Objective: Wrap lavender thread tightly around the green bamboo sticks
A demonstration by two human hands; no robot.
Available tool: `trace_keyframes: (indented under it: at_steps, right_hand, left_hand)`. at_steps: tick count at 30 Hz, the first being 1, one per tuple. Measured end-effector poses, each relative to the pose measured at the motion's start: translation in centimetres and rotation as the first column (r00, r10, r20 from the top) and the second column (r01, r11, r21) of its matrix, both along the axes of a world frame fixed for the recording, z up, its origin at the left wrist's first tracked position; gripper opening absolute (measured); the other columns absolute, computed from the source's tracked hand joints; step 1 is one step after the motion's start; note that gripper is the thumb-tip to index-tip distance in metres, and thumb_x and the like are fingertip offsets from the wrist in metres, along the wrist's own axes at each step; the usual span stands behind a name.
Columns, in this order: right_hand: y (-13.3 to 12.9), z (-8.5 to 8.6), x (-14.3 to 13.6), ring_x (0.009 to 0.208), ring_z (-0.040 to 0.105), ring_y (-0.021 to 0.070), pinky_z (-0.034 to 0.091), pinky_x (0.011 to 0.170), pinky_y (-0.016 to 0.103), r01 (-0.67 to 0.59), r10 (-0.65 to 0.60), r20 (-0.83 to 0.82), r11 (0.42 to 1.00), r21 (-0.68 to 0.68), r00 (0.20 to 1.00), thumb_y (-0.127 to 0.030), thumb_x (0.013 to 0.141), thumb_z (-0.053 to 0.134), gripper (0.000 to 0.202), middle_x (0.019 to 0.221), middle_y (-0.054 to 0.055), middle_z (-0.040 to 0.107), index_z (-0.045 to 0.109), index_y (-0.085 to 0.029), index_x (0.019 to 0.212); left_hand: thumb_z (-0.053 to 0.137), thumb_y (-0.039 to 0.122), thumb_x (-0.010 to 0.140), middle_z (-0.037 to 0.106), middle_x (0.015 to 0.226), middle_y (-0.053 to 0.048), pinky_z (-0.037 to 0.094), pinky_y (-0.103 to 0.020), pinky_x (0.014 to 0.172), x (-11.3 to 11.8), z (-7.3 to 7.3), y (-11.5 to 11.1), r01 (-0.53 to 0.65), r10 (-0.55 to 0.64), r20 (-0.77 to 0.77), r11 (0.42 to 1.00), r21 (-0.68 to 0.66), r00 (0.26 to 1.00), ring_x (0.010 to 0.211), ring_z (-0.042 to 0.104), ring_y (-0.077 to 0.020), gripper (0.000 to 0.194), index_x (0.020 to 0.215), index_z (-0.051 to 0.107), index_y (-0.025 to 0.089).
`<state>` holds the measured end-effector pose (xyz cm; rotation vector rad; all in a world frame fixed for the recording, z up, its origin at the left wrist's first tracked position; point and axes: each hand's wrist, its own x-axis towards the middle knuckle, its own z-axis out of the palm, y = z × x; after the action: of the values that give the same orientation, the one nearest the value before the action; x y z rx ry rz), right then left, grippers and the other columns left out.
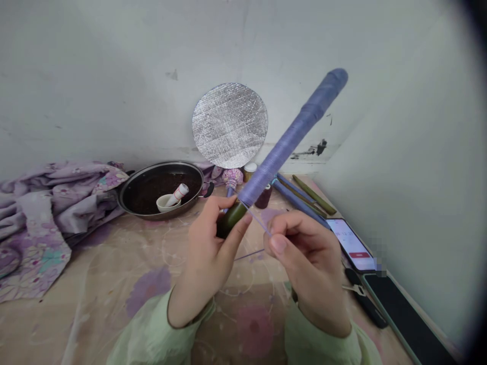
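At desk [95, 314], far L: wide pan [190, 202]. Mid, held above desk: long stick [281, 149], slanted up to R. Approx. most of visible length wrapped, incl. top; lower green end [229, 220] bare, unwrapped. L hand [207, 243] gripping that end. R hand [310, 253] part-curled, pinching purple thread [258, 219] btwn. thumb + finger, strand straight from wrap edge.
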<state>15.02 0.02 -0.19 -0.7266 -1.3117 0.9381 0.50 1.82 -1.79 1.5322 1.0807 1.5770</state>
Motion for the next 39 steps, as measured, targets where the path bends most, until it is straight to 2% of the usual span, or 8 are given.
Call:
trace_keyframes:
  at_steps: [3, 6, 11, 18, 25, 30, 35, 39]
  right_hand:
    - [0.1, -0.3, 0.1, 0.051, 0.05, 0.0095, 0.04, 0.044, 0.02, -0.004, 0.004, -0.042, 1.0, 0.0, 0.999, -0.019, 0.088, 0.072, 0.011, 0.06, -0.004, 0.059, 0.069, -0.023, 0.077]
    - [0.2, -0.4, 0.1, 0.052, 0.05, 0.0092, 0.04, 0.045, 0.019, -0.014, 0.013, -0.072, 1.0, -0.008, 0.997, -0.019, 0.089, 0.072, 0.011, 0.06, -0.004, 0.059, 0.07, -0.023, 0.078]
    - [0.5, -0.3, -0.1, 0.051, 0.05, 0.0087, 0.041, 0.045, 0.018, -0.007, 0.003, -0.095, 0.999, -0.035, 0.995, -0.018, 0.087, 0.072, 0.011, 0.058, -0.005, 0.058, 0.07, -0.022, 0.077]
    - [0.7, -0.5, -0.3, 0.05, 0.052, 0.0083, 0.043, 0.045, 0.017, -0.001, -0.002, -0.084, 0.999, -0.035, 0.996, -0.018, 0.086, 0.072, 0.013, 0.058, -0.005, 0.06, 0.069, -0.022, 0.074]
    - [0.8, -0.6, -1.1, 0.049, 0.047, 0.0085, 0.04, 0.044, 0.019, -0.06, 0.057, -0.066, 0.998, -0.037, 0.996, -0.021, 0.09, 0.07, 0.016, 0.057, -0.005, 0.055, 0.065, -0.021, 0.075]
    - [0.9, -0.7, -1.5, 0.05, 0.045, 0.0086, 0.039, 0.045, 0.02, -0.041, 0.039, -0.096, 0.999, -0.018, 0.995, -0.025, 0.092, 0.069, 0.016, 0.058, -0.005, 0.052, 0.063, -0.021, 0.077]
    - [0.8, -1.0, -1.5, 0.052, 0.052, 0.0091, 0.045, 0.047, 0.019, -0.017, 0.016, -0.176, 1.0, -0.005, 0.984, -0.026, 0.093, 0.068, 0.013, 0.06, -0.005, 0.056, 0.064, -0.022, 0.082]
    - [0.9, -1.1, -1.6, 0.052, 0.051, 0.0077, 0.044, 0.047, 0.017, 0.011, -0.01, -0.178, 1.0, 0.005, 0.984, -0.026, 0.093, 0.068, 0.013, 0.061, -0.006, 0.055, 0.064, -0.021, 0.082]
  left_hand:
    - [0.079, 0.019, 0.083, 0.061, 0.074, 0.004, 0.038, -0.023, 0.06, 0.1, 0.1, 0.1, -0.021, 0.021, -0.006, 1.0, -0.003, 1.0, 0.067, 0.053, -0.0135, 0.021, 0.099, 0.068, 0.025]
    - [0.079, 0.024, 0.084, 0.059, 0.074, 0.005, 0.04, -0.021, 0.06, 0.2, 0.6, -0.1, 0.01, -0.005, 0.083, 0.999, -0.053, 0.997, 0.066, 0.053, -0.0112, 0.019, 0.096, 0.064, 0.025]
    - [0.076, 0.026, 0.087, 0.056, 0.073, 0.007, 0.03, -0.016, 0.043, 0.1, 1.5, -0.8, 0.222, -0.152, 0.337, 0.958, -0.181, 0.929, 0.048, 0.038, -0.0041, 0.018, 0.093, 0.059, 0.024]
    - [0.073, 0.027, 0.088, 0.058, 0.074, 0.006, 0.024, -0.013, 0.041, -0.4, 2.3, -1.7, 0.448, -0.305, 0.512, 0.875, -0.182, 0.803, 0.041, 0.034, 0.0012, 0.017, 0.092, 0.057, 0.022]
    - [0.071, 0.029, 0.09, 0.059, 0.075, 0.007, 0.024, -0.01, 0.036, -0.3, 2.5, -1.5, 0.574, -0.372, 0.624, 0.805, -0.152, 0.687, 0.037, 0.03, 0.0028, 0.017, 0.091, 0.055, 0.022]
    - [0.066, 0.032, 0.093, 0.055, 0.073, 0.007, 0.023, -0.009, 0.033, -0.3, 2.6, -1.5, 0.667, -0.45, 0.652, 0.735, -0.118, 0.61, 0.035, 0.024, 0.0033, 0.019, 0.087, 0.052, 0.021]
    - [0.063, 0.034, 0.094, 0.054, 0.069, 0.008, 0.021, -0.008, 0.031, -0.3, 2.3, -1.7, 0.726, -0.505, 0.659, 0.681, -0.093, 0.558, 0.032, 0.019, 0.0036, 0.018, 0.093, 0.05, 0.023]
    - [0.06, 0.037, 0.096, 0.051, 0.065, 0.01, 0.018, -0.008, 0.031, -0.2, 2.0, -1.7, 0.713, -0.507, 0.64, 0.695, -0.093, 0.577, 0.031, 0.017, 0.0025, 0.02, 0.092, 0.046, 0.023]
